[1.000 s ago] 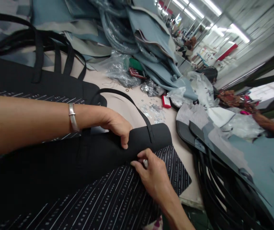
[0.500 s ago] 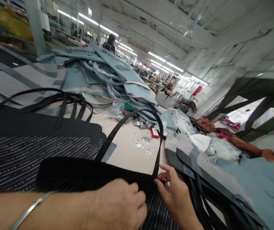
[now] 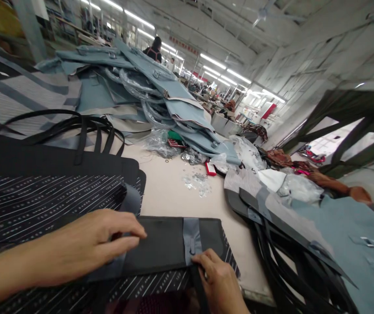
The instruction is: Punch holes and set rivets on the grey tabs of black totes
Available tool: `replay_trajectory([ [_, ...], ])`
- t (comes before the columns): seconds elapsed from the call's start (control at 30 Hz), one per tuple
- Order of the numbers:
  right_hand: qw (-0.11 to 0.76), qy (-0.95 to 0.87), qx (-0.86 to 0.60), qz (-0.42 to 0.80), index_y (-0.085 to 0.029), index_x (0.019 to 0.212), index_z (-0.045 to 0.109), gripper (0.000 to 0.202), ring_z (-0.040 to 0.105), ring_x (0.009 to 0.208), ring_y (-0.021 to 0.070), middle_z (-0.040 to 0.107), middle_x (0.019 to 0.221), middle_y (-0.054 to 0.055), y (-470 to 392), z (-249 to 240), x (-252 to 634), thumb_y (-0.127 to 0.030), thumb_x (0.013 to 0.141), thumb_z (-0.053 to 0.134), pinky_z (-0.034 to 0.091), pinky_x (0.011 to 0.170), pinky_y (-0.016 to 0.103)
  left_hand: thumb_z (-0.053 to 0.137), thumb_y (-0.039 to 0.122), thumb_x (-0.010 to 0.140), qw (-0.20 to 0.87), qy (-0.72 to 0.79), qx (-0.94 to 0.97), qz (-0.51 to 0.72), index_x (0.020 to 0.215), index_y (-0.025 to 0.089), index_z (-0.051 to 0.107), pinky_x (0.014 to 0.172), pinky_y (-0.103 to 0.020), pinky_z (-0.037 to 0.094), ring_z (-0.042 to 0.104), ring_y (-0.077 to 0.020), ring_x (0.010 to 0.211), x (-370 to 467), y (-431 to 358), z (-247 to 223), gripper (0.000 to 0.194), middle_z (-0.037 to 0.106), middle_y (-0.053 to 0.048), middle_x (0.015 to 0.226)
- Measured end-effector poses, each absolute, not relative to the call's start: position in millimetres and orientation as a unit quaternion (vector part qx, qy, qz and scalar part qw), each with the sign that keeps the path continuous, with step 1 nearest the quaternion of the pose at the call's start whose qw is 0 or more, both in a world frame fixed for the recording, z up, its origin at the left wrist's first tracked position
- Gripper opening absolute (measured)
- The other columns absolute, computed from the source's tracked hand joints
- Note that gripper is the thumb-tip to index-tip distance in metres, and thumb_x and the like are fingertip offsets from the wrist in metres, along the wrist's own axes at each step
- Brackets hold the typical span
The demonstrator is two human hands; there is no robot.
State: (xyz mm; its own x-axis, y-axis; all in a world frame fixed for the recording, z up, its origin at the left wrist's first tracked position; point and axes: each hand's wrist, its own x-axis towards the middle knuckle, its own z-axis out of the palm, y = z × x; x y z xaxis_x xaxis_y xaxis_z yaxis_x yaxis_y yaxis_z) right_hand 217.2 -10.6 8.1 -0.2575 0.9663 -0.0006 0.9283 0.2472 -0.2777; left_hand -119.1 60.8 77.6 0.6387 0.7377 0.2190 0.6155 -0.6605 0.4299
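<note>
A dark panel with a grey-blue patch lies over black fabric with white printed stripes near the table's front edge. My right hand pinches a black strap just below the patch. Over the panel's left part hovers my left hand, its fingers apart and nothing between them. A curled grey-blue strip stands up behind my left hand. More striped fabric and black panels with looped handles are piled at the left.
Small metal pieces and a red box sit on the beige table. Blue-grey pieces are heaped behind. Panels with black straps lie at the right. A person is far back.
The black handle loop that stood upright is gone from above the panel, whose grey-blue patch now shows. My left hand has moved left and opened; my right hand has moved slightly down and left.
</note>
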Motion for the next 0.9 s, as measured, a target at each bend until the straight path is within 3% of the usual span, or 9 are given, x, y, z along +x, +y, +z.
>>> replay_trajectory([
  [0.17, 0.045, -0.757, -0.615, 0.217, -0.028, 0.105, 0.08, 0.046, 0.077, 0.093, 0.021, 0.08, 0.098, 0.003, 6.3, 45.0, 210.6, -0.001, 0.076, 0.057, 0.056, 0.082, 0.025, 0.056, 0.011, 0.094, 0.008, 0.37, 0.912, 0.175, 0.123, 0.021, 0.072, 0.083, -0.036, 0.057, 0.069, -0.0242, 0.096, -78.2, 96.3, 16.8, 0.034, 0.074, -0.009, 0.122],
  [0.27, 0.098, -0.705, -0.656, 0.252, -0.025, 0.102, 0.081, 0.034, 0.077, 0.096, 0.0235, 0.082, 0.098, 0.004, 32.0, 66.7, 221.7, -0.01, 0.084, 0.057, 0.057, 0.085, 0.031, 0.055, 0.01, 0.095, -0.041, 0.348, 0.919, 0.18, 0.121, 0.018, 0.072, 0.083, -0.038, 0.057, 0.067, -0.025, 0.092, -67.0, 102.7, -14.6, 0.032, 0.075, -0.01, 0.118],
  [0.37, 0.141, -0.662, -0.702, 0.22, -0.019, 0.1, 0.081, 0.024, 0.076, 0.096, 0.0246, 0.082, 0.098, 0.007, 76.7, 75.2, 231.8, -0.02, 0.089, 0.06, 0.055, 0.087, 0.034, 0.046, 0.003, 0.094, -0.063, 0.328, 0.919, 0.209, 0.128, 0.016, 0.069, 0.082, -0.037, 0.058, 0.066, -0.0238, 0.09, -70.5, 104.6, -27.8, 0.043, 0.074, -0.011, 0.121],
  [0.5, 0.13, -0.645, -0.726, 0.198, -0.016, 0.1, 0.08, 0.021, 0.075, 0.095, 0.023, 0.081, 0.098, 0.008, 148.6, 62.3, 229.2, -0.021, 0.087, 0.065, 0.052, 0.088, 0.031, 0.041, -0.005, 0.087, -0.051, 0.299, 0.924, 0.232, 0.121, 0.017, 0.073, 0.086, -0.036, 0.059, 0.068, -0.0226, 0.092, -77.4, 105.3, -27.5, 0.051, 0.076, -0.008, 0.121],
  [0.77, 0.076, -0.657, -0.727, 0.183, -0.016, 0.092, 0.082, 0.018, 0.073, 0.089, 0.022, 0.08, 0.09, 0.009, 231.0, 25.8, 200.8, -0.023, 0.086, 0.066, 0.047, 0.076, 0.026, 0.048, 0.0, 0.086, 0.018, 0.315, 0.898, 0.306, 0.115, 0.023, 0.076, 0.086, -0.032, 0.057, 0.066, -0.0213, 0.09, -73.8, 106.6, -45.2, 0.047, 0.079, -0.003, 0.115],
  [0.9, 0.047, -0.66, -0.731, 0.169, -0.015, 0.081, 0.08, 0.015, 0.071, 0.081, 0.0217, 0.077, 0.08, 0.009, 242.4, 23.1, 194.1, -0.017, 0.083, 0.065, 0.042, 0.068, 0.026, 0.051, 0.008, 0.087, 0.057, 0.331, 0.884, 0.324, 0.12, 0.026, 0.075, 0.092, -0.034, 0.057, 0.069, -0.0226, 0.096, -72.9, 104.4, -66.0, 0.045, 0.078, -0.002, 0.118],
])
